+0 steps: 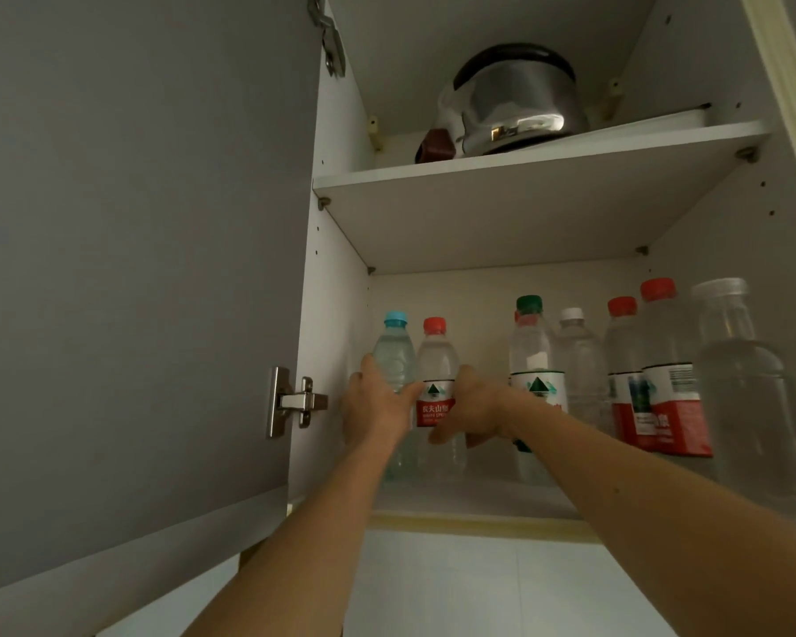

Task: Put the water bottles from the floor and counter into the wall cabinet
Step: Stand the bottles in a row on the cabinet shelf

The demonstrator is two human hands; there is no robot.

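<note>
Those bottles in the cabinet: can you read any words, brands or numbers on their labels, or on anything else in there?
"农夫山" plus a partly hidden fourth character: red label of the red-capped bottle between the two hands.
Smaller line beneath it: too blurred to read.
Green-capped bottle: mountain logo only, text hidden by the right hand.
Two red-labelled bottles on the right: print and barcode too small to read.
Kettle on the upper shelf: no readable text.

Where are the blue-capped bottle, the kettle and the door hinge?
blue-capped bottle (394, 351): head view, on its clear shoulder.
kettle (513, 103): head view, on its steel body.
door hinge (295, 401): head view, on its metal arm.
</note>
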